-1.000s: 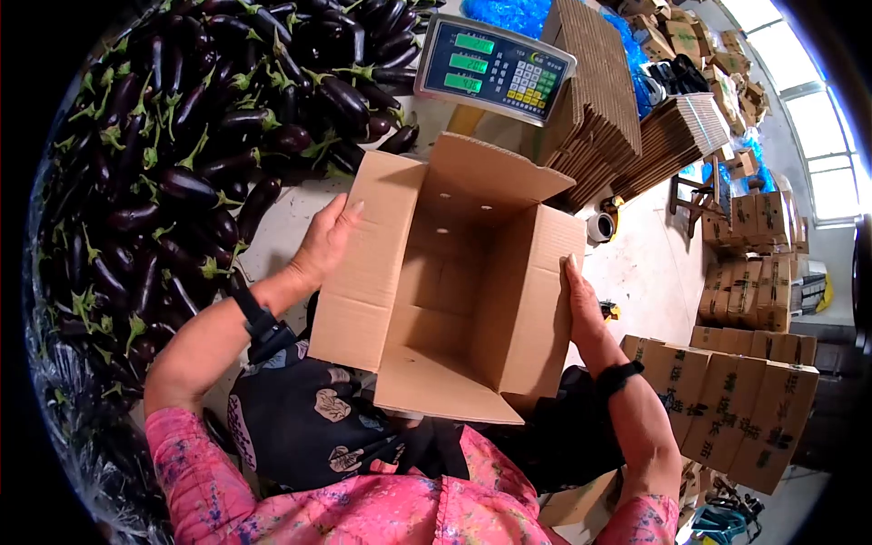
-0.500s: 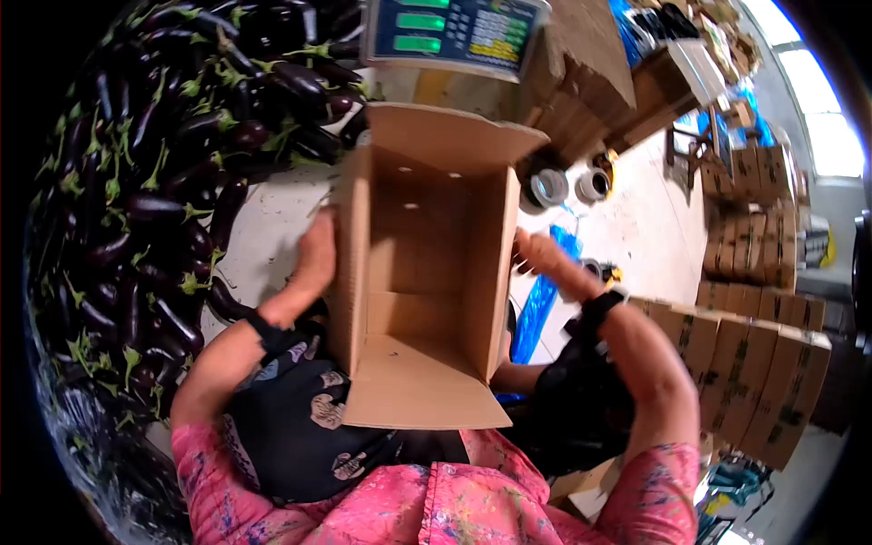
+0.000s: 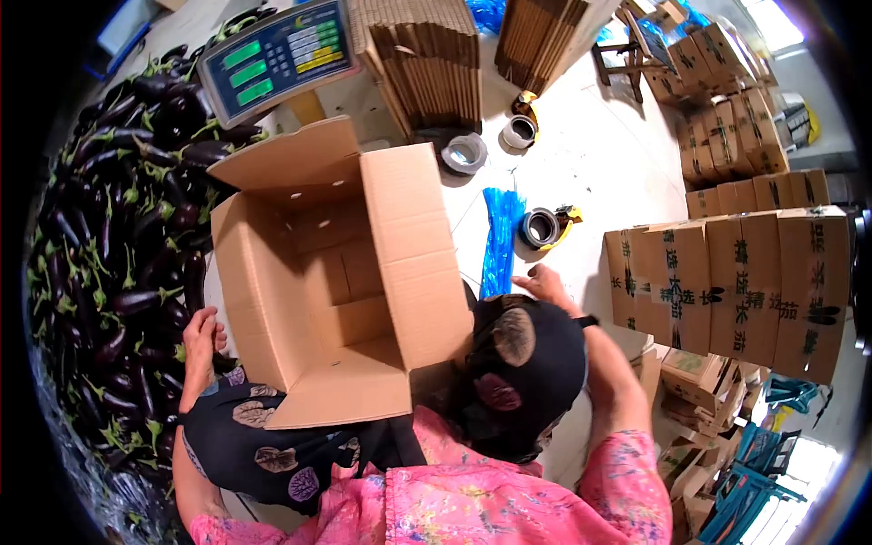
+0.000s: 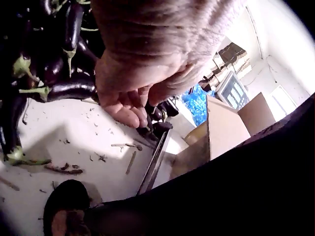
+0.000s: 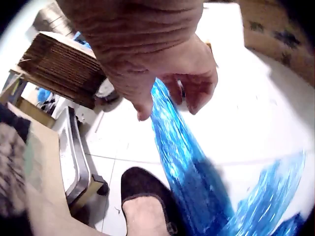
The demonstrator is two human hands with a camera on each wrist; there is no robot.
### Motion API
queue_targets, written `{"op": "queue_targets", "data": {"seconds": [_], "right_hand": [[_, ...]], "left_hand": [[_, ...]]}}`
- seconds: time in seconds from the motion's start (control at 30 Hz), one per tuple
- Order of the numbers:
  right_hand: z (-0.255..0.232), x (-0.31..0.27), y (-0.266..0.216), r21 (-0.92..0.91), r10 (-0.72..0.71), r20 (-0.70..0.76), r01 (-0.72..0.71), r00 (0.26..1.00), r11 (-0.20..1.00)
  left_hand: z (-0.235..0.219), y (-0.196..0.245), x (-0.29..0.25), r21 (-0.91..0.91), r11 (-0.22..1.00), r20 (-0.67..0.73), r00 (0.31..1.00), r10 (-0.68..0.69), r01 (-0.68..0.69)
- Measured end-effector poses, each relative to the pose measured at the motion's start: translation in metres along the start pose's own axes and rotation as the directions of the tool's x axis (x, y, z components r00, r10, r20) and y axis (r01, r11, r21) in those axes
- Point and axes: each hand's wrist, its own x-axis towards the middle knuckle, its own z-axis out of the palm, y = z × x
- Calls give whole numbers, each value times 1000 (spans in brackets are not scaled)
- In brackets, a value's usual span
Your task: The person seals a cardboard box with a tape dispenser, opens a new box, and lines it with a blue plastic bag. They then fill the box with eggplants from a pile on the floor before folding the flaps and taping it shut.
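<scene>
An empty cardboard box point(image 3: 422, 245) with its flaps spread stands in front of the lap, its mouth facing up. My left hand point(image 3: 202, 343) is off the box's left side, between it and the heaped eggplants point(image 3: 109, 300); its fingers hang loosely curled with nothing in them, as the left wrist view also shows. My right hand point(image 3: 545, 285) reaches down to the right over blue plastic bags point(image 3: 499, 241) on the floor. In the right wrist view, thumb and fingers point(image 5: 201, 96) stand apart on either side of the blue plastic point(image 5: 182, 152).
A weighing scale display point(image 3: 277, 62) stands behind the box, beside stacked flat cartons point(image 3: 427, 77). Tape rolls point(image 3: 540, 228) lie on the floor past the bags. Packed boxes point(image 3: 727, 291) line the right side. One shoe point(image 5: 142, 179) is close to the blue plastic.
Both hands held the box's sides and then let go. The box came down and stands. The left hand dropped to the left, the right hand moved to the blue bags. The view swung right.
</scene>
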Motion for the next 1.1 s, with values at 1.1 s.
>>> {"op": "queue_targets", "data": {"seconds": [1.1], "right_hand": [[-263, -141, -320, 963, -632, -247, 260, 734, -74]], "left_hand": [[277, 291, -127, -329, 793, 728, 397, 559, -513]]}}
